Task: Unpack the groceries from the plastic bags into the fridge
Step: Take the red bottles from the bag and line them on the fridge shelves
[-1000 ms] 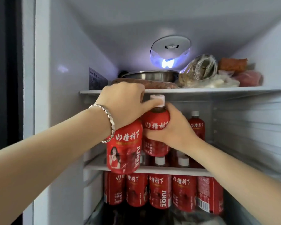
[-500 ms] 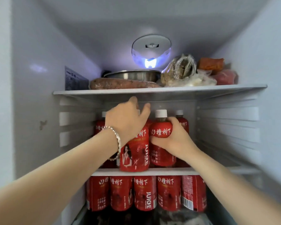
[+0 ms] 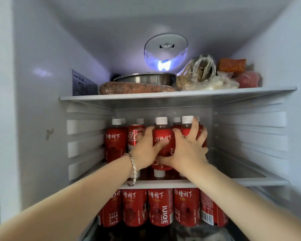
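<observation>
Fingers of the left hand are curling round the middle juice bottle, with the thumb lying across its red label. The right hand is wrapping the right-hand juice bottle just beside it, fingers spread and reaching up toward the white cap. The two hands are touching each other low on the bottles. Both bottles are standing upright on the middle shelf of the fridge, in the front of a packed row. A cola can is sitting just left of the left hand, and another juice bottle is standing at the row's left end. More white caps are showing behind. A silver bracelet is hanging on the left wrist.

Below the shelf, a row of red bottles is standing side by side. On the upper shelf a long wrapped sausage is lying in front of a steel bowl, with bagged foods piled to the right. The interior light is glowing on the back wall.
</observation>
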The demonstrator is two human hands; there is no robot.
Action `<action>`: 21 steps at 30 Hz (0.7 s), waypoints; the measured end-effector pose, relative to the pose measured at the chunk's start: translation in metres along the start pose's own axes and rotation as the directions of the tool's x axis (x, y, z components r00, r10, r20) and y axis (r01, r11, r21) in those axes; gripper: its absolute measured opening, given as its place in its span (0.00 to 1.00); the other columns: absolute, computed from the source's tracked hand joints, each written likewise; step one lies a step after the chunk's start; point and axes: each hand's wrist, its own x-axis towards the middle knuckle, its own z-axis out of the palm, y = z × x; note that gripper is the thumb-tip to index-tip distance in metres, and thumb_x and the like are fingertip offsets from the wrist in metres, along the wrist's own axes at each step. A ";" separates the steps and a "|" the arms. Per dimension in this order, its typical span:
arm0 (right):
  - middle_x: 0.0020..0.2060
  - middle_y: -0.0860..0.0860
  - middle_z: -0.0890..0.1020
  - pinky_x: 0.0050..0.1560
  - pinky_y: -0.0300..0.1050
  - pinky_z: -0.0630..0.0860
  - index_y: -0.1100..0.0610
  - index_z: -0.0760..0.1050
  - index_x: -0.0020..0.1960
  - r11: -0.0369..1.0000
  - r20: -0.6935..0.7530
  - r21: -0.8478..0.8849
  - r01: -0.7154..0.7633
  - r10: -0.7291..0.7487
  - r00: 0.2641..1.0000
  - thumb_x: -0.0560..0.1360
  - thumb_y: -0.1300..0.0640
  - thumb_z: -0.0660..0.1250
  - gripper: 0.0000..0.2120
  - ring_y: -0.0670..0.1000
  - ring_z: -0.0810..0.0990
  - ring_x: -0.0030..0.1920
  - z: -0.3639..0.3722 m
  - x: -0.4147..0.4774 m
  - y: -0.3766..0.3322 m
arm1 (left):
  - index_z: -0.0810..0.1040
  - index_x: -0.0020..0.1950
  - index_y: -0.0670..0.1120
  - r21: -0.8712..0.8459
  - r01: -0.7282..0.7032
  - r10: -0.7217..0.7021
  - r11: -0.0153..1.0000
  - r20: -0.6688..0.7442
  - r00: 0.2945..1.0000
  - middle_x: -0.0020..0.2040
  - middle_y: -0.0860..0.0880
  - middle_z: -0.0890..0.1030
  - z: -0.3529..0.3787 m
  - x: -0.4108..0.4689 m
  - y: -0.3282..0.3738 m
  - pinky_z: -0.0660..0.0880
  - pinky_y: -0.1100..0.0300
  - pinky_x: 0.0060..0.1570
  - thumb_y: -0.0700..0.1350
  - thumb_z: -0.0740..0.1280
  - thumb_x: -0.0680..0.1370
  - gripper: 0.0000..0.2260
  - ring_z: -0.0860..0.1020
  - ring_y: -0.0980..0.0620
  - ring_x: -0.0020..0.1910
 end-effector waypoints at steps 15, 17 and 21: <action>0.72 0.63 0.35 0.68 0.66 0.60 0.48 0.43 0.76 0.986 0.165 -0.152 -0.067 0.092 0.982 0.63 0.29 0.68 0.54 0.73 0.39 0.72 0.030 0.062 -0.010 | 0.41 0.75 0.62 0.537 0.188 -0.099 0.822 -0.190 0.977 0.75 0.44 0.33 -0.021 0.031 -0.061 0.49 0.34 0.70 0.59 0.67 0.74 0.41 0.34 0.34 0.73; 0.71 0.63 0.30 0.69 0.65 0.61 0.47 0.36 0.76 0.980 0.177 -0.184 -0.079 0.112 0.978 0.64 0.28 0.66 0.56 0.74 0.40 0.72 0.029 0.061 -0.009 | 0.41 0.75 0.61 0.530 0.184 -0.091 0.828 -0.196 0.976 0.75 0.43 0.33 -0.020 0.033 -0.060 0.49 0.34 0.70 0.58 0.67 0.74 0.41 0.34 0.34 0.72; 0.66 0.77 0.32 0.62 0.56 0.74 0.50 0.25 0.73 0.946 0.288 -0.303 -0.116 0.207 0.935 0.71 0.33 0.63 0.53 0.70 0.71 0.64 0.031 0.045 -0.017 | 0.42 0.76 0.60 0.529 0.177 -0.095 0.830 -0.178 0.979 0.75 0.44 0.34 -0.021 0.033 -0.062 0.49 0.34 0.70 0.57 0.69 0.73 0.42 0.34 0.34 0.73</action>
